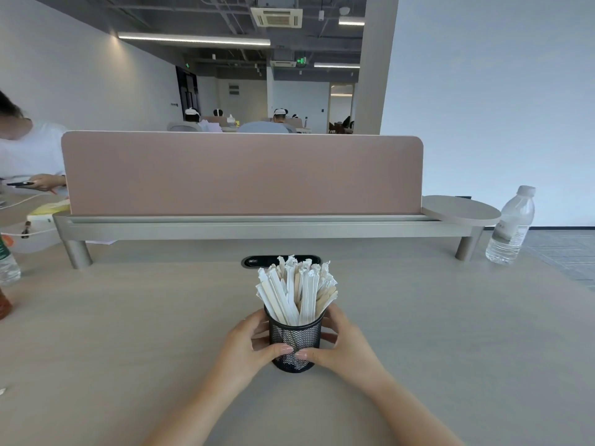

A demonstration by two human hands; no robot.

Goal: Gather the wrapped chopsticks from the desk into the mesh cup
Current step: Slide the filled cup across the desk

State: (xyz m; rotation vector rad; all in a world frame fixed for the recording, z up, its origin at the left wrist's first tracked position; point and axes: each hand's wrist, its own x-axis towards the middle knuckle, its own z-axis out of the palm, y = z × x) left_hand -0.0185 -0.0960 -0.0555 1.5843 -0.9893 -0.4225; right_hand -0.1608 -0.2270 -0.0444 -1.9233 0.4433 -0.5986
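Observation:
A black mesh cup (294, 336) stands upright on the desk (128, 349), near its middle. Several wrapped chopsticks (297, 291) in white and tan paper stick up out of it, fanning slightly. My left hand (249, 341) wraps the cup's left side and my right hand (338, 344) wraps its right side. Both thumbs meet across the cup's front. No loose chopsticks lie on the desk around it.
A pink divider panel (241, 173) on a grey raised shelf (257, 228) runs across the back. A clear water bottle (512, 225) stands at the right, other bottles (8, 268) at the left edge. A black cable port (257, 261) sits behind the cup. A person in white sits far left.

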